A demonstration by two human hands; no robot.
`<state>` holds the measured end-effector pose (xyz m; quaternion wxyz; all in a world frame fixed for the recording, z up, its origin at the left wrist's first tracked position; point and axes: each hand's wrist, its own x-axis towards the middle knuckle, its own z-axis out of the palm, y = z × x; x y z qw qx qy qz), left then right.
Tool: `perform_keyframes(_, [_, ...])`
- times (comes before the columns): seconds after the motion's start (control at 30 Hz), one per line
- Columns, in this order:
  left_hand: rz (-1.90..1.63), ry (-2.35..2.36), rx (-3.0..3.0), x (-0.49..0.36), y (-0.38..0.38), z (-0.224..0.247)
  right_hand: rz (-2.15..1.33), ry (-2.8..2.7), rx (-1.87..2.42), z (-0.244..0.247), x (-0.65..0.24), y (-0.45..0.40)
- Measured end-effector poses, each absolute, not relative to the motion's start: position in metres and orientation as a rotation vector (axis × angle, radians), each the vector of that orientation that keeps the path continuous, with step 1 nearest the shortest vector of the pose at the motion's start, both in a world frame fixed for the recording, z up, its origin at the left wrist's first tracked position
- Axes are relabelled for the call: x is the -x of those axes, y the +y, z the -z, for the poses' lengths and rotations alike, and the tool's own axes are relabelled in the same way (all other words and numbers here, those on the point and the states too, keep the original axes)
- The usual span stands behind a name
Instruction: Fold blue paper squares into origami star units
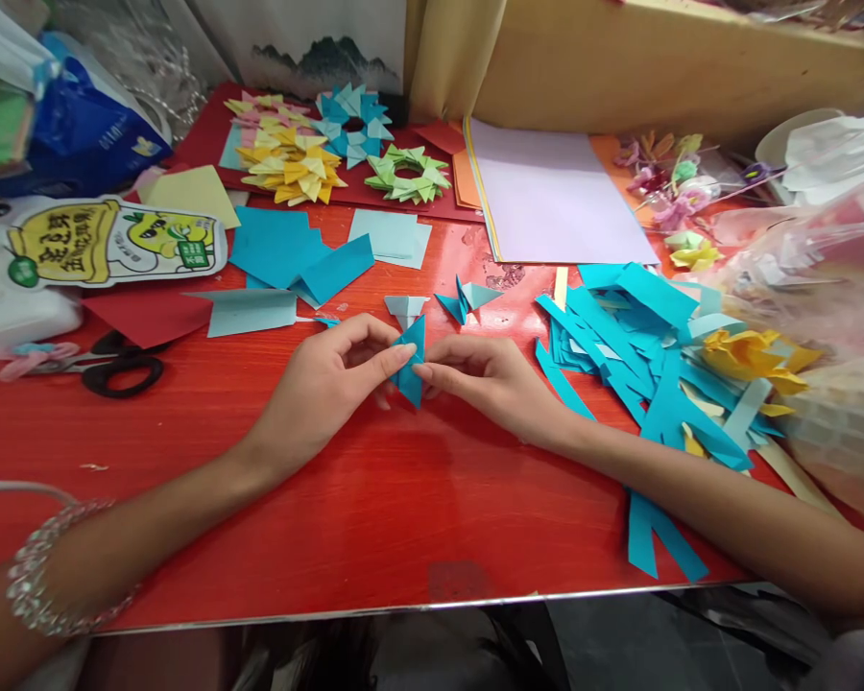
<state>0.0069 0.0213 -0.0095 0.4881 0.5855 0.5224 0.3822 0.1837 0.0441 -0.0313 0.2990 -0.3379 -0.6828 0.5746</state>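
Observation:
A small blue folded paper piece [408, 369] is held up between both hands over the red table. My left hand [324, 384] pinches it from the left, thumb lying on its front face. From the other side, my right hand [486, 379] grips its right edge between thumb and fingers. Just beyond the fingers lie a pale folded piece [405, 307] and a blue-and-pale folded piece [468, 299]. Blue paper sheets [277, 248] and a light blue folded sheet [252, 312] rest past my left hand.
Black-handled scissors [122, 376] lie at left near a yellow-and-white packet [108, 240]. Finished paper rings [409, 175] sit at the back beside a lilac paper stack [547, 192]. Blue paper strips [619, 336] pile up at right, partly under my right forearm.

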Motion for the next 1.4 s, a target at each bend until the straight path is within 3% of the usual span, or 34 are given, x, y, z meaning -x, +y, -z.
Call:
perform_keyframes(0.67, [-0.788,1.223,-1.223,-0.006,0.019,0.01,-1.586,-1.946,0.806,0.025,-0.187,0.044])
perform_keyframes(0.77, [-0.898,1.318,-1.481,-0.004,0.019,0.012,-1.615,-1.854,0.879,0.026,-0.187,0.044])
perform_keyframes(0.9, [-1.193,1.198,-2.329,0.002,0.024,0.017,-1.601,-1.753,0.943,0.027,-0.187,0.044])
perform_keyframes(1.0, [-1.114,0.971,-2.766,0.006,0.028,0.022,-1.579,-1.712,0.933,0.029,-0.187,0.044])
perform_keyframes(1.4, [-0.871,1.349,-2.217,0.002,0.015,0.016,-1.584,-1.648,0.822,0.027,-0.185,0.043])
